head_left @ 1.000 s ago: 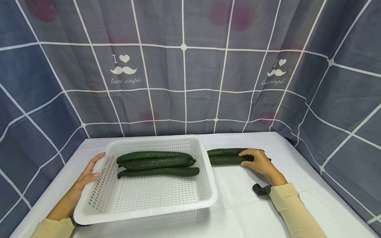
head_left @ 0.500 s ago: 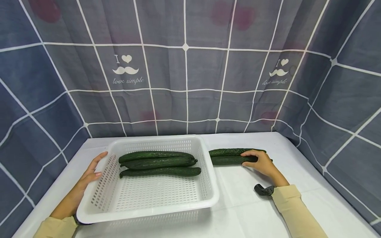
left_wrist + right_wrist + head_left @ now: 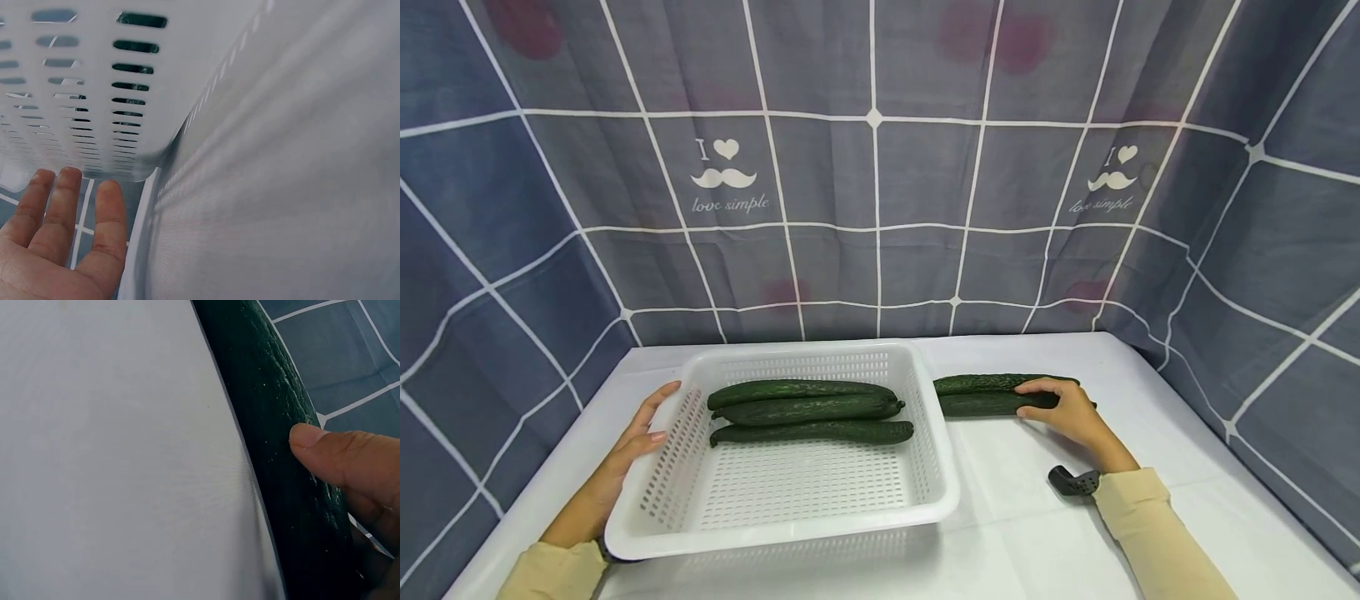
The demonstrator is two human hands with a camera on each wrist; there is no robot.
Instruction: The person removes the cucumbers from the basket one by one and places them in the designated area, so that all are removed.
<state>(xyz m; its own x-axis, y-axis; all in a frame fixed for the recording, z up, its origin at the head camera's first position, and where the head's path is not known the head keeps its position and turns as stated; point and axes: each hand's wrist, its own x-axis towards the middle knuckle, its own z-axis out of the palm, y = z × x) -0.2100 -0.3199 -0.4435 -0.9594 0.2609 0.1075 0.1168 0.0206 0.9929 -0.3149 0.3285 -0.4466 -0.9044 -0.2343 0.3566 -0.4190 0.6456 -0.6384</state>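
Note:
A white perforated basket (image 3: 752, 500) stands left of centre, with three long green cucumbers (image 3: 808, 408) lying side by side in it. At its left side is my left hand (image 3: 628, 454), thumb at the rim. The left wrist view shows this hand's fingers (image 3: 110, 219) extended beside the slotted outer wall. Right of the basket, two more cucumbers lie parallel on the table. My right hand (image 3: 1067, 408) holds the nearer cucumber (image 3: 977, 406) near its right end. In the right wrist view the thumb (image 3: 319, 447) lies on the dark skin; the other fingers are partly hidden behind it.
The farther cucumber (image 3: 977, 383) lies right behind the held one. A white cloth covers the table (image 3: 1015, 533). Grey-blue checked curtains (image 3: 820, 267) enclose the back and both sides. A black wrist device (image 3: 1071, 482) sits by the right cuff.
The whole head view has shifted slightly, so everything appears a little farther right. Hands, basket and cucumbers keep their places relative to one another.

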